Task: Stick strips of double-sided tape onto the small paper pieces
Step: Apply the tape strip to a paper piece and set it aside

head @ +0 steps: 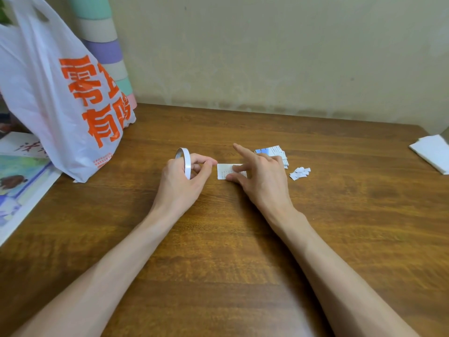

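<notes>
My left hand (187,175) grips a thin white roll of double-sided tape (184,161), held upright just above the wooden table (218,239). Right beside it lies a small white paper piece (224,171) with printed text. My right hand (257,171) presses its fingers flat on the right part of that piece, with the index finger raised and pointing up-left. A stack of small printed paper pieces (272,152) lies behind my right hand, partly hidden by it. To the right is a little heap of white scraps (300,172).
A white plastic bag with orange lettering (60,93) stands at the back left, in front of a stack of pastel rolls (107,49). Illustrated printed sheets (21,181) lie at the left edge. Folded white paper (432,153) sits at the far right edge.
</notes>
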Tool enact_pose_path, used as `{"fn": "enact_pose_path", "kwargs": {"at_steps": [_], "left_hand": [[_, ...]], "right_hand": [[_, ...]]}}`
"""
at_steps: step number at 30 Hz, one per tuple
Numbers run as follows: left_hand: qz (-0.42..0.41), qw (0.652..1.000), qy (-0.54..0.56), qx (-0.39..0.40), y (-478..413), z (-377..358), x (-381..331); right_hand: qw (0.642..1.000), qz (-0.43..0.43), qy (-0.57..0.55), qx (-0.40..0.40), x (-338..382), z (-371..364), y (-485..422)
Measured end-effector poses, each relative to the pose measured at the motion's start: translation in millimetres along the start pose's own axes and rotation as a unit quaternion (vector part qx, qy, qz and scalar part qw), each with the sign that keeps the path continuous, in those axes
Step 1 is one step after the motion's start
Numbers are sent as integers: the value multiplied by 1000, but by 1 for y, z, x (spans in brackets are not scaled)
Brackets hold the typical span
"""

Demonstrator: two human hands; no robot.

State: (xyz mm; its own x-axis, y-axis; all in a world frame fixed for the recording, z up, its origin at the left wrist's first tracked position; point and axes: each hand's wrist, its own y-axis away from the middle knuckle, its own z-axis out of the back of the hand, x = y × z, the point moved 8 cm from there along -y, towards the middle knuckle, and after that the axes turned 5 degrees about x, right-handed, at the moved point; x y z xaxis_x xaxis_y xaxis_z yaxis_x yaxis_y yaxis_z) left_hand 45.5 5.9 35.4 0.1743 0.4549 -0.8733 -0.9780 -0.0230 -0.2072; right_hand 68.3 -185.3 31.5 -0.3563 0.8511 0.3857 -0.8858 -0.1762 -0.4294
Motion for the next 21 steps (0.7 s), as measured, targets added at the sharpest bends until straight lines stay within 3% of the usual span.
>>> {"fn": "enact_pose_path", "kwargs": {"at_steps": [8, 15, 21], "left_hand": [[-1, 1000, 4, -4, 0, 2, -2], [1, 1000, 6, -5, 2, 2, -2], [8, 1000, 5, -4, 1, 3, -1]], "right_hand": [[1000, -13, -20, 12, -2, -5, 5], [997, 20, 67, -22, 3, 2, 17], [999, 19, 33, -25, 4, 7, 16]]}}
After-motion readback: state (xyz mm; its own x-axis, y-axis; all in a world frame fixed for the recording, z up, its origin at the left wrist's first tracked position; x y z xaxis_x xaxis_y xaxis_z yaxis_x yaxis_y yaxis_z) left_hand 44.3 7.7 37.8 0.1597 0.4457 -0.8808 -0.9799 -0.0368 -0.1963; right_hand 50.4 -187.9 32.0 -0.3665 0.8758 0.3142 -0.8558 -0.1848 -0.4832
